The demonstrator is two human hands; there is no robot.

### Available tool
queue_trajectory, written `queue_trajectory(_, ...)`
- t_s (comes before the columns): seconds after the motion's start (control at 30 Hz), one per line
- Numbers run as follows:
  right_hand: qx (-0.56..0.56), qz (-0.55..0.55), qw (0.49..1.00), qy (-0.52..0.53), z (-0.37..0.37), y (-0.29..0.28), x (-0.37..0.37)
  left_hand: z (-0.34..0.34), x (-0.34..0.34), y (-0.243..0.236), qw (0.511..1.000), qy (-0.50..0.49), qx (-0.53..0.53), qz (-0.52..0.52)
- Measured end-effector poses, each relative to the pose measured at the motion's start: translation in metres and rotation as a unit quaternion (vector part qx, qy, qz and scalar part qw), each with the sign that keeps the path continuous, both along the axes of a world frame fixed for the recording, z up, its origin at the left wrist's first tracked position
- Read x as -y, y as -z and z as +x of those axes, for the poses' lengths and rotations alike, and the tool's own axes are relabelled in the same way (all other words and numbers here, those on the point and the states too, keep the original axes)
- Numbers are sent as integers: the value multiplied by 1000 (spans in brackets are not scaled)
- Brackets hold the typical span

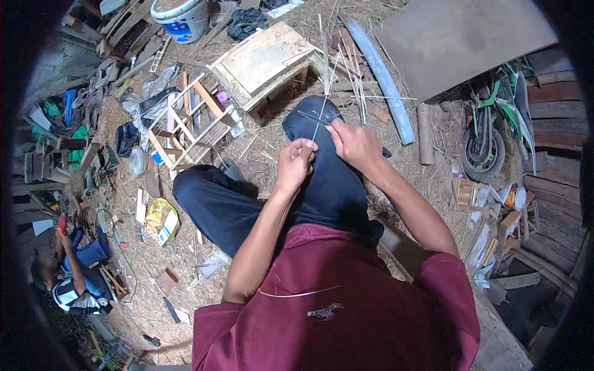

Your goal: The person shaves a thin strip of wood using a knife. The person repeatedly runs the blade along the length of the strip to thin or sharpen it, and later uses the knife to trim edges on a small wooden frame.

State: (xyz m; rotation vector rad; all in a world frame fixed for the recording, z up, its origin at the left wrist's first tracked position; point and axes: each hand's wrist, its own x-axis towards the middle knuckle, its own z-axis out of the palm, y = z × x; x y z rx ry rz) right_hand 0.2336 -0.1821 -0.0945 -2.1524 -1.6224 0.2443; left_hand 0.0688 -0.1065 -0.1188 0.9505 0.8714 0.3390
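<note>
Over the raised knee (322, 154), clad in dark trousers, both hands meet on a thin pale stick (322, 108). Left hand (296, 162) is curled into a loose fist, its fingers pressed together around the lower end of the stick, just above the trouser cloth. Right hand (354, 143) sits just beside it, fingers closed and pinching the same stick a little higher up, where a dark narrow blade (312, 117) lies across the knee; whether the right hand also grips the blade I cannot tell. From the hands the stick runs upward and away, its far end rising over the straw-covered floor (260, 157).

Beyond the knee lies a bundle of similar thin sticks (349, 74) on the straw, near a long grey pipe (383, 77) and a short bamboo piece (425, 133). A low pale stool (266, 59) stands just past the knee, and a wooden frame (185, 123) lies tilted to its left. A white bucket (182, 17) stands at the top edge. A yellow packet (162, 219) lies on the floor beside the left leg. At the right a green and white motorbike (495, 123) leans near a plank wall. At the lower left another person (71, 284) in a striped shirt crouches, well apart from the hands. The person wears a maroon shirt (334, 303).
</note>
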Motion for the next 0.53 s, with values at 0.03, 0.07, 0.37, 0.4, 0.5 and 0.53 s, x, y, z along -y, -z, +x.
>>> queue_trajectory(0.03, 0, 1, 1000, -2, 0, 0, -3, -7, 3, 3, 1000, -3, 3, -8)
queue_trajectory(0.07, 3, -4, 1000, 5, 2, 0, -3, -15, 7, 3, 1000, -1, 2, -9)
queue_trajectory(0.37, -1, -8, 999, 37, 5, 1, -5, -124, 43, -30, 998, 21, -40, -53)
queue_trajectory(0.4, -4, -3, 999, 41, 5, 2, -5, -139, 45, -38, 997, 29, -60, -44)
queue_trajectory(0.5, 5, -22, 997, 76, 6, 3, -8, -191, 49, -50, 994, 55, -92, 9)
queue_trajectory(0.53, 1, -21, 997, 78, 4, 4, -9, -204, 48, -53, 992, 50, -112, 38)
